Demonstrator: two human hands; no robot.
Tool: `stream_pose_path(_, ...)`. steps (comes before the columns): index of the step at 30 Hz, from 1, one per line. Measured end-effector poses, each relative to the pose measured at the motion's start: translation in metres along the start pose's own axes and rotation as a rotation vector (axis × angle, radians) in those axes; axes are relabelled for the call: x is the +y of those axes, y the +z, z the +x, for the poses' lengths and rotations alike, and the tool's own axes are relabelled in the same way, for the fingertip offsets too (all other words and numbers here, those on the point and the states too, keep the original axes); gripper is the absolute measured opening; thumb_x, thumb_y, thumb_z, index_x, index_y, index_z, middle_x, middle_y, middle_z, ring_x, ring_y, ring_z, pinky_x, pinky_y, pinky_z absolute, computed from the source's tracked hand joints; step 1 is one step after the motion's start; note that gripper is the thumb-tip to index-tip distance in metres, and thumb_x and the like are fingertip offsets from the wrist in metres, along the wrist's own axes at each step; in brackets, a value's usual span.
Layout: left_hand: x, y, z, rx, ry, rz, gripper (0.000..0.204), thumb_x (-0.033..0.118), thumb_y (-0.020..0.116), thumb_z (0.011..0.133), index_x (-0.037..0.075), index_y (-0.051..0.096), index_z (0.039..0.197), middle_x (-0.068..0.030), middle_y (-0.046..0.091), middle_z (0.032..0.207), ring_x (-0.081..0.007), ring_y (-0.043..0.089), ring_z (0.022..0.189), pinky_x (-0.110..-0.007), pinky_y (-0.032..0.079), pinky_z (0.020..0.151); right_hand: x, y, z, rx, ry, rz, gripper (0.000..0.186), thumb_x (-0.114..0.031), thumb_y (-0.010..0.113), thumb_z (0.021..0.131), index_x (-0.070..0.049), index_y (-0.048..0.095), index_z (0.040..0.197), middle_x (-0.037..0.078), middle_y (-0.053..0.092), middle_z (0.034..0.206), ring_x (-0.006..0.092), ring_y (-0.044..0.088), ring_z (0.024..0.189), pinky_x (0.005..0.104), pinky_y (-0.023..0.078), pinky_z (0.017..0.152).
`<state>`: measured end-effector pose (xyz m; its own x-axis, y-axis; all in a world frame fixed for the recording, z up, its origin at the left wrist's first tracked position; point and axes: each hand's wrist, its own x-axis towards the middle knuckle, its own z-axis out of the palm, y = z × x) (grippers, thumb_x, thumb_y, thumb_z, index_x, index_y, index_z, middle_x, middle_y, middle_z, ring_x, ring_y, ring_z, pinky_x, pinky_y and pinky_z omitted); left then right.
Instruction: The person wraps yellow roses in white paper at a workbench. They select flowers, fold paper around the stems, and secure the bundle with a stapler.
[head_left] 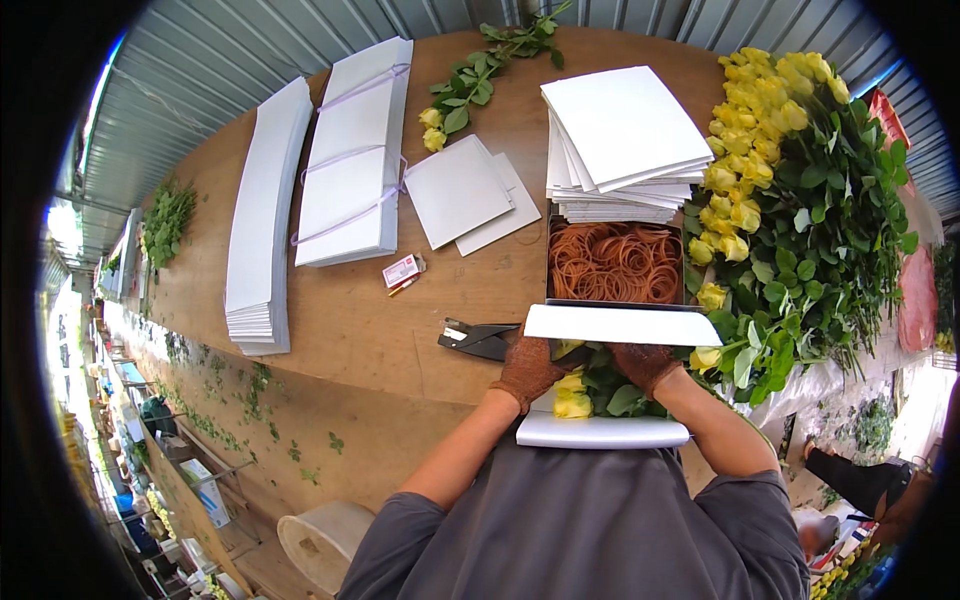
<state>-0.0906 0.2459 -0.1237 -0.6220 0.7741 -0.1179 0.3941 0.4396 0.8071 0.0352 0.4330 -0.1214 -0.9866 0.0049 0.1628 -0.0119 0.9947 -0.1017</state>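
My left hand [525, 370], in a brown glove, grips near the left of a bent white sheet [620, 325]; its fingertips are partly hidden. My gloved right hand [647, 365] is among leaves under that sheet's right side, fingers mostly hidden. Between my hands lie yellow roses [572, 397] with leaves, above a lower white flap [600, 432]. A black stapler-like tool [475, 338] lies left of my left hand. Just beyond the sheet is an open box of brown rubber bands [615, 265].
The wooden table [380, 350] bears white sheet stacks [265, 200], a tied stack [350, 150], loose squares [460, 195], a small box [402, 272], rose stems [470, 85] and a tall pile [625, 125]. Yellow roses [780, 200] heap rightward. A white bucket [315, 535] stands lower left; another person's dark-sleeved arm [850, 470] shows lower right.
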Motion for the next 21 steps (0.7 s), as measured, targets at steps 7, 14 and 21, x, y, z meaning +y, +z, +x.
stream_pose_path(7,0.0,-0.004,-0.005,-0.031,0.121,0.191,0.073,0.036,0.082,0.076,0.005,0.05,0.134,-0.0204,0.056,0.128,-0.0389,0.052,0.121,-0.048,0.041,0.104,-0.01,-0.007,0.001,0.146,-0.033,-0.042,0.029,-0.014,0.056,0.085,-0.005,0.067,0.11,0.015,0.067,0.102,0.0311,0.065,0.092,0.0447,0.052,0.083)
stream_pose_path(14,0.006,-0.006,-0.002,-0.074,0.033,0.076,0.057,0.031,0.083,0.076,0.005,0.062,0.122,-0.0195,0.06,0.122,-0.0371,0.055,0.115,-0.047,0.041,0.101,0.02,-0.202,-0.006,-0.304,-0.02,0.807,0.043,-0.021,0.066,0.084,-0.01,0.061,0.125,0.015,0.066,0.106,0.0346,0.064,0.1,0.0447,0.052,0.088)
stream_pose_path(21,0.003,-0.006,-0.002,-0.095,0.21,0.247,0.045,0.026,0.078,0.079,0.003,0.065,0.116,-0.017,0.066,0.111,-0.0348,0.061,0.105,-0.043,0.044,0.096,0.13,-0.186,-0.097,-0.367,0.342,-0.098,0.044,-0.026,0.071,0.079,-0.015,0.064,0.12,0.011,0.064,0.107,0.0341,0.059,0.106,0.0484,0.038,0.105)
